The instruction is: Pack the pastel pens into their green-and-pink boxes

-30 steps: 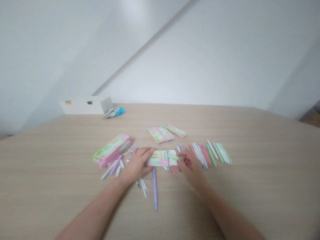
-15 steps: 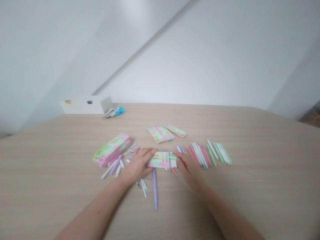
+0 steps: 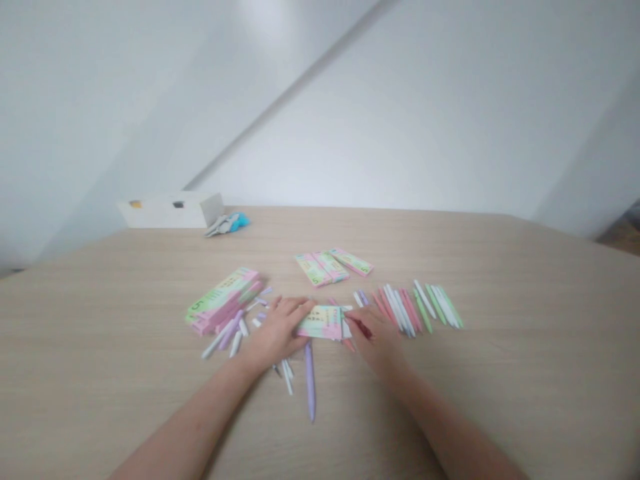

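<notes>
My left hand [image 3: 281,331] is closed on the left end of a small pink and green cardboard pen box [image 3: 321,323], held level just above the table. At the box's right end, where a white flap [image 3: 347,325] sticks out, the fingers of my right hand [image 3: 376,333] are pinched together. What sits between them is too blurred to make out. Below the box lies a purple pen [image 3: 311,387], pointing toward me. A red pen [image 3: 349,345] shows partly beneath the flap.
Stacked pen boxes [image 3: 225,300] lie at left beside loose white and purple pen parts [image 3: 235,333]. More boxes [image 3: 323,268] lie farther back. Red, white and green pens [image 3: 410,310] form a row at right. A white box [image 3: 167,212] and a blue-grey crumpled item [image 3: 227,225] stand far left.
My right fingers have drawn together at the box's open end. The green strip seen there is now mostly covered, and the box has tilted slightly. My left hand stays in place.
</notes>
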Demonstrator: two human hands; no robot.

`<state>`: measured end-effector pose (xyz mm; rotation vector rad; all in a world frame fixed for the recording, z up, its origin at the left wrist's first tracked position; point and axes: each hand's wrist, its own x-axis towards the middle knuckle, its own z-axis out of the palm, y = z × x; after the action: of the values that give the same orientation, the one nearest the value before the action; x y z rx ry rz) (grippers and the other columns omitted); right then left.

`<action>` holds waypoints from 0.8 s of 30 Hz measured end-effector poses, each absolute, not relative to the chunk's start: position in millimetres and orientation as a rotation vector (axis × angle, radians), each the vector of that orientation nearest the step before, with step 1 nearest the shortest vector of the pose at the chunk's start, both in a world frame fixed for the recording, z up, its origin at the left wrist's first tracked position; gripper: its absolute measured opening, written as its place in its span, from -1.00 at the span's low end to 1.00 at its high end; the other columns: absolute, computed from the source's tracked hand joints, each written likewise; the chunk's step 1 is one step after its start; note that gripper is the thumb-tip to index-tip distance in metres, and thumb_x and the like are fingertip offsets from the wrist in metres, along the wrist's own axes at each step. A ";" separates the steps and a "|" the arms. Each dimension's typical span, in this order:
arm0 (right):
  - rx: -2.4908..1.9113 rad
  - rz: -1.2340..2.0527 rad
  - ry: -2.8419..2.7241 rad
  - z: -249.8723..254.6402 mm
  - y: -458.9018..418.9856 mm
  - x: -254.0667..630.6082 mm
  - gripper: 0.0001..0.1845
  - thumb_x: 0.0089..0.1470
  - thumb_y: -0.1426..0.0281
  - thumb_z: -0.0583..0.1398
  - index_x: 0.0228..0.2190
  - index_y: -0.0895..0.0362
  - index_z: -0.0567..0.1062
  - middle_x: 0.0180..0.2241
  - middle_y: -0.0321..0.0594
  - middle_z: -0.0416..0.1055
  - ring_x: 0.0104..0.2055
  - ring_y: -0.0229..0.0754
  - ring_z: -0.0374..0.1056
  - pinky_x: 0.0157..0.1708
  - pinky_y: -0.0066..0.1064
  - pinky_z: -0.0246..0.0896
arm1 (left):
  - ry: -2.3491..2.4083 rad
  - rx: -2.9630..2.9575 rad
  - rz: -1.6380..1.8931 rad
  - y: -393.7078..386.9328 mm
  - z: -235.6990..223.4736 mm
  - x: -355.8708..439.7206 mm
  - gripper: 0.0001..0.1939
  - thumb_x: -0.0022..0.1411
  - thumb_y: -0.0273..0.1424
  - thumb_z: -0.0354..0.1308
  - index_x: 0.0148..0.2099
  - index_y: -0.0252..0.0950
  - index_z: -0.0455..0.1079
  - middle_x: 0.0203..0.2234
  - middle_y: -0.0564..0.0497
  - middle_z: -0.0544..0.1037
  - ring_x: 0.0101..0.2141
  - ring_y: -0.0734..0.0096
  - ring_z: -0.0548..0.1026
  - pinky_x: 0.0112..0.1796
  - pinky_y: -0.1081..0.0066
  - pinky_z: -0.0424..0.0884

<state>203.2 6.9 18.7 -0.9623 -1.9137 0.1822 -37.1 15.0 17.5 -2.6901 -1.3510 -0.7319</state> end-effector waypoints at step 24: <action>-1.890 -0.210 -1.784 32.5 55.4 287.5 -0.67 0.15 0.45 -0.01 -0.25 0.25 0.54 -0.23 0.03 0.47 -0.17 -0.04 0.38 -0.17 -0.31 0.21 | -1.428 -2.669 -0.762 15.9 20.0 -39.1 -0.42 0.12 -0.36 0.15 0.20 -0.20 0.14 0.07 -0.12 0.33 0.06 0.13 0.27 0.11 0.07 0.10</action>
<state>287.5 55.4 32.5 -1.8903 -1.7842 -0.2095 -39.1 15.9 20.0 -2.6689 -1.4277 -0.7622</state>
